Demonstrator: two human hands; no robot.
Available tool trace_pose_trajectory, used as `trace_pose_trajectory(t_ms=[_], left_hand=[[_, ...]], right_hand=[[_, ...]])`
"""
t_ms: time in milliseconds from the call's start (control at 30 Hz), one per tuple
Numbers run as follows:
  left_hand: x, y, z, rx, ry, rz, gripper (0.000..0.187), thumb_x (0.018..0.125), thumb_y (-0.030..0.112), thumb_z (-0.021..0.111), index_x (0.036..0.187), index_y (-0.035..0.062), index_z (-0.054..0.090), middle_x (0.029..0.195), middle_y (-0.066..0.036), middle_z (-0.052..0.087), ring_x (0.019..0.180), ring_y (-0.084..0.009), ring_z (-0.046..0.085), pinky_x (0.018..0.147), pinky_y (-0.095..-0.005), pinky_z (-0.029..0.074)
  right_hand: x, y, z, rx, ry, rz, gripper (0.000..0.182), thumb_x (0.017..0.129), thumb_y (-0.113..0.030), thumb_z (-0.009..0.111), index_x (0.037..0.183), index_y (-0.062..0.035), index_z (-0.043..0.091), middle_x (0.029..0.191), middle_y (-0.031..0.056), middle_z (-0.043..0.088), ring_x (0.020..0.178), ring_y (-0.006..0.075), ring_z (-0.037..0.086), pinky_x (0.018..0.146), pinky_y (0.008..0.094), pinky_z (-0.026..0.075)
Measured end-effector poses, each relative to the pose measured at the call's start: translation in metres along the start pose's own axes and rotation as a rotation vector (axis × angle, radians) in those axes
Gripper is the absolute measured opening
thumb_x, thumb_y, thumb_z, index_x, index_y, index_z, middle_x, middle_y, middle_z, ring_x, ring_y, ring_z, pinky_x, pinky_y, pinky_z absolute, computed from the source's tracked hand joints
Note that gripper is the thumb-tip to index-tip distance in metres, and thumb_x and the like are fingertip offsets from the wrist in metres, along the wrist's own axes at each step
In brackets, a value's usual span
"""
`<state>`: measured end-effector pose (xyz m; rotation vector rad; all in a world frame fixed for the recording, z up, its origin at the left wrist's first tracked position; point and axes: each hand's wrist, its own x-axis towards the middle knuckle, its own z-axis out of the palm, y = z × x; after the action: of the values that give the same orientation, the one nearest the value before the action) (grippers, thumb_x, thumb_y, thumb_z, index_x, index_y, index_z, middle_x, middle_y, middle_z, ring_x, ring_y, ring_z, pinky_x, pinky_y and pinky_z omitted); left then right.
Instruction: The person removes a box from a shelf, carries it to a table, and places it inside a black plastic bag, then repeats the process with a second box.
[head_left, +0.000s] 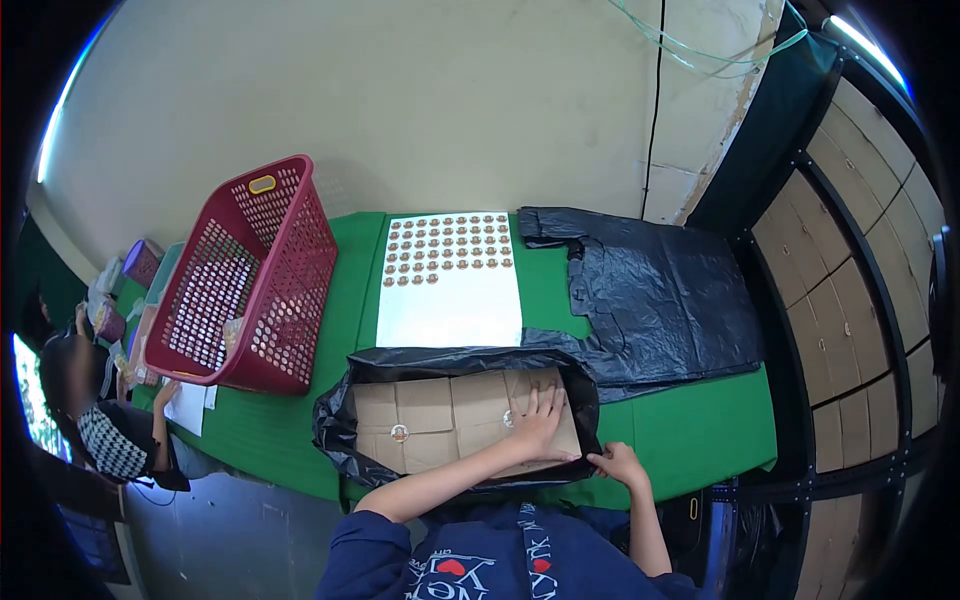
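Note:
A black plastic bag point(335, 425) lies open in front of me with brown cardboard boxes point(425, 405) packed side by side inside. Round stickers show on two of the box tops. My left hand point(537, 425) rests flat on the right-hand box, fingers spread. At the bag's right front corner, my right hand point(620, 465) pinches the bag's rim between thumb and fingers. Behind the bag is a white sheet point(450, 315) with rows of round stickers. A stack of folded black plastic bags point(670, 295) lies to its right.
A tall red perforated basket point(285, 290) stands on the green-covered table point(690, 430), left of the sheet. Shelves of cardboard boxes point(840, 335) line the right side. At the far left, another person point(125, 435) sits by the table with papers and containers.

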<state>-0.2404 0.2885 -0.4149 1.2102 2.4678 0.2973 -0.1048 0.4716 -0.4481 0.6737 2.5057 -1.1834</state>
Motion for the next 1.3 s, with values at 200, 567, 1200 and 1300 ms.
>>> trace_pose_trajectory(t_ms=[200,567,1200,1300], left_hand=[[0.001,0.002,0.004,0.001,0.010,-0.034,0.131,0.055,0.077,0.063,0.144,-0.0015,0.008,0.150,-0.023,0.003,0.136,-0.0468,0.003,0.098,-0.0719,0.014],[0.041,-0.019,0.085,0.488,0.429,-0.166,0.118,0.059,0.065,0.070,0.146,0.0093,0.012,0.153,-0.014,-0.003,0.139,-0.0406,-0.002,0.097,-0.0723,0.015],[0.041,-0.005,0.022,0.149,0.114,0.023,0.102,0.063,0.065,0.065,0.142,0.0119,0.028,0.152,-0.008,0.011,0.141,-0.0280,0.007,0.101,-0.0687,0.014],[0.036,-0.005,0.024,0.194,0.129,0.029,0.093,0.063,0.056,0.069,0.140,0.0166,0.033,0.151,-0.006,0.014,0.141,-0.0262,0.006,0.100,-0.0688,0.017]], right_hand=[[0.006,0.016,0.024,-0.128,-0.029,0.105,0.047,0.079,-0.039,0.066,0.061,0.0046,0.060,0.056,0.0128,0.061,0.054,0.0222,0.063,0.051,0.0328,0.048],[-0.034,-0.067,-0.023,0.583,0.017,-0.061,0.033,0.084,-0.017,0.059,0.054,-0.0072,0.049,0.051,-0.0010,0.049,0.044,0.0062,0.041,0.041,0.0232,0.031],[0.018,-0.134,-0.048,-0.160,0.350,-0.232,0.042,0.075,-0.042,0.068,0.069,0.0000,0.063,0.067,0.0171,0.062,0.065,0.0314,0.063,0.061,0.0383,0.048],[0.042,-0.127,-0.033,-0.171,0.446,-0.346,0.027,0.075,-0.022,0.061,0.069,0.0035,0.063,0.066,0.0214,0.060,0.064,0.0341,0.062,0.058,0.0383,0.047]])
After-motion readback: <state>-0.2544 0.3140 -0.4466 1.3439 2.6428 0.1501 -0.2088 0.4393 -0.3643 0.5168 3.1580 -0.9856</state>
